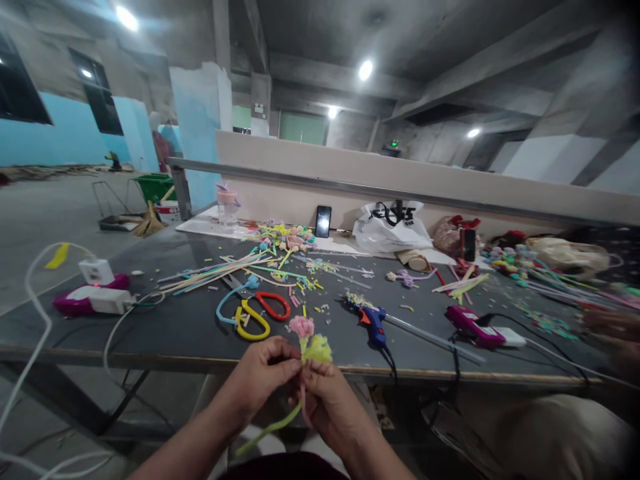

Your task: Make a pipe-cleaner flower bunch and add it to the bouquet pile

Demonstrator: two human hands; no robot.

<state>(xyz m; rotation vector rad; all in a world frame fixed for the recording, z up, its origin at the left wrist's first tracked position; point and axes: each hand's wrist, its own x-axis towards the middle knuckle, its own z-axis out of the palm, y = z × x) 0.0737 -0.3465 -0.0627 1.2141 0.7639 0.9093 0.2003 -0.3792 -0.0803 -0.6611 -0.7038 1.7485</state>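
Observation:
Just off the table's front edge, my left hand (267, 373) and my right hand (325, 393) meet with fingers pinched together. Between them are the stems of a pink pipe-cleaner flower (302, 327) and a yellow pipe-cleaner flower (319, 348). A yellow-green stem (273, 427) hangs below toward the lower left. Beyond my left hand lie scissors (253, 320) with red and yellow handles, and a blue pipe-cleaner flower (251, 282) whose bent stem runs by them. A blue glue gun (374, 325) with a long clear glue stick rests to the right of my hands.
Loose pipe cleaners (215, 273) and a pile of small flowers (285, 237) cover the table's back left. Purple power strips (475, 327) with cables lie right and left. A phone (323, 221) and a white bag (393, 227) stand behind. Another person's hand (613, 327) shows far right.

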